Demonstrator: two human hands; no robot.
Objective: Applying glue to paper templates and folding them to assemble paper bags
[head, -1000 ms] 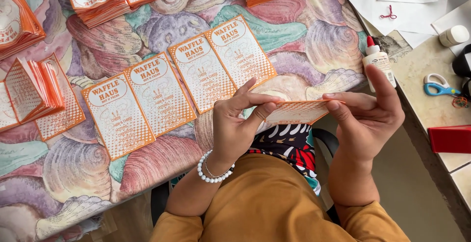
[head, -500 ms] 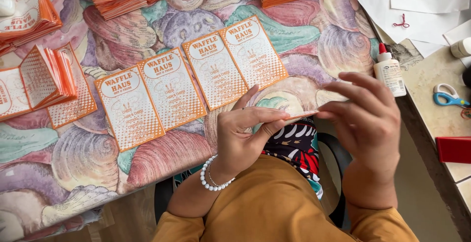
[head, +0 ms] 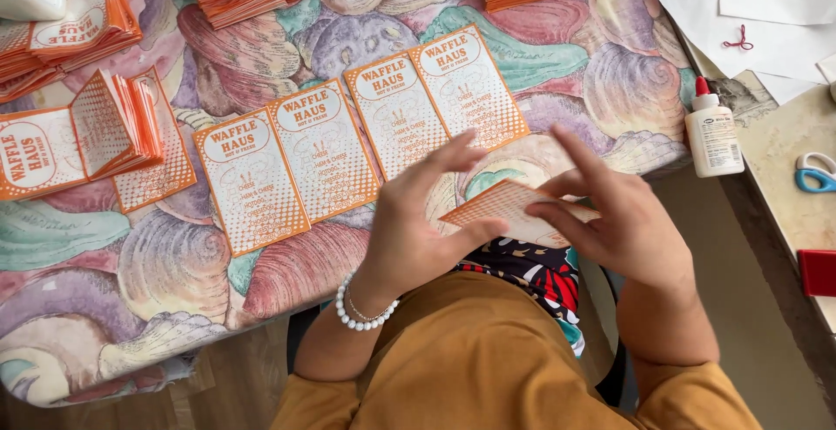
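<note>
Orange-checked card sleeve (head: 505, 208) sits pinched between our hands, just off the near edge of the bench (head: 610, 81). Left hand (head: 418, 225) grips its near-left corner; right hand (head: 623, 221) covers the far end, so we can't see that part. Its long axis runs left to right, slightly tilted, patterned face up.

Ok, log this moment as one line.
left hand and right hand: holding orange folded card | flat printed sheets on table | glue bottle right
</note>
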